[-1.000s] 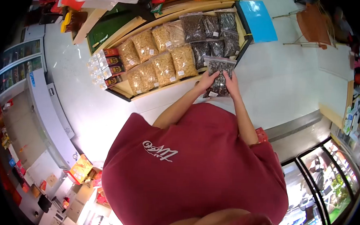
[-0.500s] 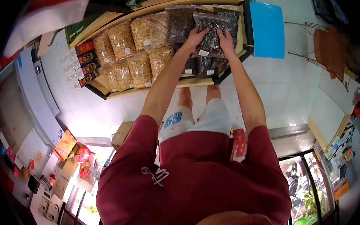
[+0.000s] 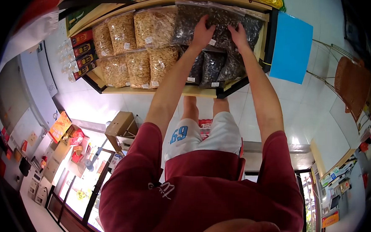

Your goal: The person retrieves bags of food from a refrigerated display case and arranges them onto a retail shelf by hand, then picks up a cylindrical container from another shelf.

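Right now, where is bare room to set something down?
Bare floor shows between your right forearm, blue board and chair, also between tray and cardboard box. Crowded: the tray, packed with pale bags and dark bags under your left hand and right hand.

Arms [image 3: 170,86] outstretched; fingers [image 3: 203,21] forward, thumbs [image 3: 212,29] inward.

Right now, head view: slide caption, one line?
Left hand and right hand on a dark-filled bag in a wood-rimmed tray, pale-filled bags to the left.
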Demonstrator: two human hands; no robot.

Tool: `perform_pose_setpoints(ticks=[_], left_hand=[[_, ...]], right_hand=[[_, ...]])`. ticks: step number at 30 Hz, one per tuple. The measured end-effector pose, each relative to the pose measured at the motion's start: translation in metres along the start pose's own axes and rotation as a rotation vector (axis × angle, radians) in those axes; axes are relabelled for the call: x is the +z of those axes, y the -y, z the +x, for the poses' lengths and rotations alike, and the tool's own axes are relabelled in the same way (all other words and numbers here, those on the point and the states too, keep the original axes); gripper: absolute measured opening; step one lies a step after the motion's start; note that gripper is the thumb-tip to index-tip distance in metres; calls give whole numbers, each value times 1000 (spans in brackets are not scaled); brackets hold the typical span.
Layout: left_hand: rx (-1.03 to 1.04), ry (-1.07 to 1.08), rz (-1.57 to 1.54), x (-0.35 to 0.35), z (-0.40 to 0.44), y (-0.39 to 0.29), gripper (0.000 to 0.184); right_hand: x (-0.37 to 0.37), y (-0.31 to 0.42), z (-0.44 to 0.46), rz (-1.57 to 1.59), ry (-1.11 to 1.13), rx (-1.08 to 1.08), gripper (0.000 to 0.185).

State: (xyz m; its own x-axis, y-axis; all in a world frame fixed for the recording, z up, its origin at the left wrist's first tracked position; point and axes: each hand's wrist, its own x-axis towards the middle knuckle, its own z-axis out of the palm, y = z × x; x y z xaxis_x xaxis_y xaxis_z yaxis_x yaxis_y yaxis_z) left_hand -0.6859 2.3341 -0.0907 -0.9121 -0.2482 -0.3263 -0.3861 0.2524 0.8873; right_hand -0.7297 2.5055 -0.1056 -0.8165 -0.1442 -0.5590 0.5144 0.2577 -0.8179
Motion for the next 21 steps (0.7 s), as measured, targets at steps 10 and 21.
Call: perform_pose_setpoints(ticks=[10, 21], left_hand=[[428, 144, 719, -11, -105, -32, 52], [-404, -26, 263, -64, -240, 24, 30]], right_hand=[[-10, 15, -69, -664, -168, -410, 68], [-98, -73, -210, -719, -529, -346, 35]])
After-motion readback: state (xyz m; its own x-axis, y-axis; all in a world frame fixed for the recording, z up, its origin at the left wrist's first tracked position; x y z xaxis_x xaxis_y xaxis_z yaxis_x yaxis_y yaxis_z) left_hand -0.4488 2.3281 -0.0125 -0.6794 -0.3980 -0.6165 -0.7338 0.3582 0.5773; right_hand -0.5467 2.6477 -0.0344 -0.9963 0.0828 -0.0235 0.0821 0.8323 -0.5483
